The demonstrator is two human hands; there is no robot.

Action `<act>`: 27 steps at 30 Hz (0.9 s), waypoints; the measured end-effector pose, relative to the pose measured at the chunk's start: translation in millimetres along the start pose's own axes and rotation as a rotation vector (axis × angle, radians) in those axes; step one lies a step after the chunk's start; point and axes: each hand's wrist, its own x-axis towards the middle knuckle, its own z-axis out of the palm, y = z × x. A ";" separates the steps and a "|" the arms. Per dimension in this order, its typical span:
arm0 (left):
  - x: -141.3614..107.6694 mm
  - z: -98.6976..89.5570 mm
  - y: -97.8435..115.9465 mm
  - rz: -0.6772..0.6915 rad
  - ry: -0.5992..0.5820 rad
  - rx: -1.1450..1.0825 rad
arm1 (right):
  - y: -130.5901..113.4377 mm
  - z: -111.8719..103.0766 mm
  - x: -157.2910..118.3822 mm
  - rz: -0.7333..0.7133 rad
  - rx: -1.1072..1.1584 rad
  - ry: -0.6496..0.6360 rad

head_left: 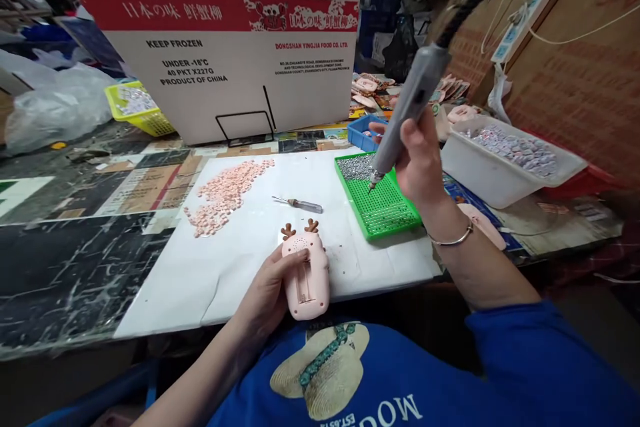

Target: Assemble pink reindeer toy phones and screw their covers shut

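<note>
My left hand (273, 280) is closed round a pink plastic toy (313, 290) with brown antlers, its back side with an open battery slot facing up and my thumb lying across it. In my right hand (420, 160) is a grey electric screwdriver (413, 103), tilted, its tip pointing down over a green perforated tray (373, 230). Small silver screws (357, 167) fill the tray's far part. A hand screwdriver (303, 205) lies on the white sheet (240, 280), and small pink pieces (227, 193) are spread to its left.
A large white carton (210, 100) stands at the back behind a black wire stand (245, 127). At the right is a white bin (490, 170) of small parts, near a blue basket (357, 137). A yellow basket (155, 121) sits back left.
</note>
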 end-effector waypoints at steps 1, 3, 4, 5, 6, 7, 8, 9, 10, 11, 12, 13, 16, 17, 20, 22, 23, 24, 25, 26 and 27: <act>-0.5 -2.1 0.9 0.009 0.010 -0.002 | -3.1 0.2 1.2 0.007 -0.009 0.049; -1.2 -5.6 1.6 0.024 0.017 -0.004 | -8.6 -0.5 3.2 0.035 -0.007 0.111; -1.3 -6.8 1.4 0.028 0.016 -0.004 | -10.1 -1.0 3.8 0.048 0.006 0.128; -1.3 -7.8 0.9 0.029 0.010 -0.005 | -10.6 -1.4 4.1 0.055 0.028 0.134; -1.1 -8.5 0.2 0.027 0.003 -0.008 | -10.0 -1.6 4.0 0.058 0.060 0.128; -0.8 -9.0 -0.7 0.021 -0.002 -0.010 | -8.7 -1.4 3.6 0.055 0.105 0.126; -0.3 -9.2 -1.6 0.015 -0.004 -0.013 | -6.9 -0.9 2.9 0.048 0.160 0.128; 0.2 -9.1 -2.6 0.012 -0.004 -0.017 | -5.1 0.0 2.2 0.040 0.218 0.137; 0.7 -8.8 -3.6 0.010 -0.005 -0.019 | -3.8 1.2 1.4 0.037 0.276 0.142; 1.2 -8.3 -4.6 0.008 -0.007 -0.021 | -3.2 2.7 0.7 0.037 0.331 0.154; 1.6 -7.5 -5.5 0.007 -0.013 -0.022 | -3.4 4.4 0.2 0.041 0.375 0.168; 1.9 -6.6 -6.4 0.003 -0.021 -0.023 | -4.4 6.1 0.0 0.049 0.410 0.187; 3.0 -2.7 -8.6 -0.019 -0.052 -0.025 | -8.9 10.9 0.1 0.044 0.474 0.271; 3.6 -0.9 -9.4 -0.026 -0.066 -0.023 | -10.2 12.1 0.0 0.033 0.482 0.294; 7.2 6.4 -12.0 -0.035 -0.103 -0.017 | -12.0 13.6 -2.7 0.004 0.489 0.271; 11.2 12.5 -14.5 -0.031 -0.121 -0.016 | -12.8 13.3 -7.0 -0.011 0.510 0.217; 13.6 15.5 -15.9 -0.030 -0.129 -0.019 | -13.3 12.9 -9.8 -0.020 0.521 0.179; 16.0 18.3 -17.4 -0.030 -0.137 -0.023 | -13.9 12.6 -12.9 -0.035 0.529 0.140; 18.2 20.8 -18.9 -0.030 -0.144 -0.029 | -14.5 12.2 -16.2 -0.054 0.527 0.108; 20.0 22.7 -20.4 -0.028 -0.146 -0.036 | -14.9 11.8 -19.5 -0.067 0.505 0.077; 21.0 24.1 -21.6 -0.026 -0.148 -0.045 | -15.0 11.5 -22.7 -0.075 0.466 0.046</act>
